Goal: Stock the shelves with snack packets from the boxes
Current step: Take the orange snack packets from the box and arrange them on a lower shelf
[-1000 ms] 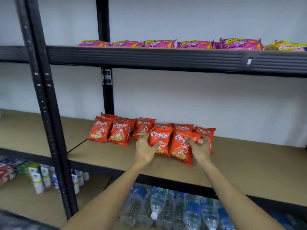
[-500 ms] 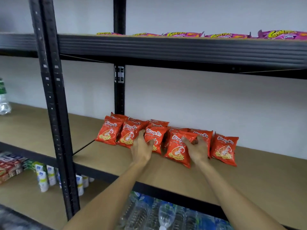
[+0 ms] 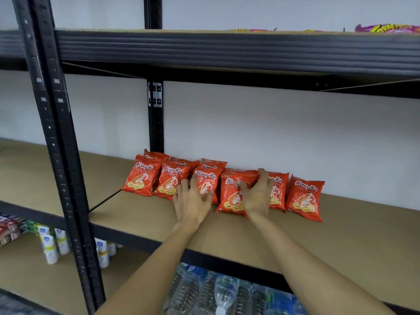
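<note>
Several red snack packets (image 3: pixel 141 178) stand in a row on the brown middle shelf (image 3: pixel 341 235), leaning against the white wall. My left hand (image 3: pixel 192 200) lies with straight fingers against the front of the third packet (image 3: pixel 208 178). My right hand (image 3: pixel 258 196) has its fingers spread over the top of the fourth packet (image 3: pixel 231 196) and the one behind it. Neither hand grips a packet. The rightmost packet (image 3: pixel 304 198) stands free. No box is in view.
A black upright post (image 3: pixel 59 142) stands at the left. The upper shelf beam (image 3: pixel 227 51) carries pink snack packets (image 3: pixel 386 28). Below are water bottles (image 3: pixel 222 294), small white bottles (image 3: pixel 51 246) and coloured packs (image 3: pixel 9 228).
Both hands have let go of the two packets they gripped and now lie open against the row. The packets stand pushed back in line. The camera moved closer and tilted upward.
</note>
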Tool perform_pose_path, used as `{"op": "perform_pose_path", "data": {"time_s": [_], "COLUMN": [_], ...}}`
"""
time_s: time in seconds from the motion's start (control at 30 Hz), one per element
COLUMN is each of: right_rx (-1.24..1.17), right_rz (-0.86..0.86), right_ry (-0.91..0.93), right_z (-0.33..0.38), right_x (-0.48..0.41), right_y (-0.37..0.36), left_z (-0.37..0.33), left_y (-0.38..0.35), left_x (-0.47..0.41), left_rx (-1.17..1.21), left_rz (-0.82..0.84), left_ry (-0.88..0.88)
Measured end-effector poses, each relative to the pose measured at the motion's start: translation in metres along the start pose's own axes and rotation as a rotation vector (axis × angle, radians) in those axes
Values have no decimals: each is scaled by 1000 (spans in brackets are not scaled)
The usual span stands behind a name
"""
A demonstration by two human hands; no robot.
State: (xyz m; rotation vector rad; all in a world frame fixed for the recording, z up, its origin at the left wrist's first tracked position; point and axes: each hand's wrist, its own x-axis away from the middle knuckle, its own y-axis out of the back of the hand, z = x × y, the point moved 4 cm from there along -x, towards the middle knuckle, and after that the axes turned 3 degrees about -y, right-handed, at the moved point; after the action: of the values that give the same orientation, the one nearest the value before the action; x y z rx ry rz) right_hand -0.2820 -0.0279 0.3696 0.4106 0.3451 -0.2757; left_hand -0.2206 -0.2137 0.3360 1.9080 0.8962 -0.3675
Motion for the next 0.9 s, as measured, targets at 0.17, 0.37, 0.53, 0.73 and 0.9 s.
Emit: {"op": "perform_pose_path", "data": {"time_s": [0.17,0.37,0.53,0.73,0.9], "right_rx": [161,493,326,307,491], "right_rz": [-65,86,87,51,57], "right_ry": [244,195,139,119,133], "right_z": [8,-11,-7,-6,-9], "right_x": [23,44,44,42,40], "right_y": [4,0,-1,-10,-16], "left_z": [-1,-5,-7,-7,-7], "left_y": [0,2,2,1,0], "left_x": [2,6,7,7,6], "left_rx": [-16,-27,-83,-94,-94], "left_rz": [4,18,39,43,41], "left_ry": [-29,-42,-71,-70,-71]}}
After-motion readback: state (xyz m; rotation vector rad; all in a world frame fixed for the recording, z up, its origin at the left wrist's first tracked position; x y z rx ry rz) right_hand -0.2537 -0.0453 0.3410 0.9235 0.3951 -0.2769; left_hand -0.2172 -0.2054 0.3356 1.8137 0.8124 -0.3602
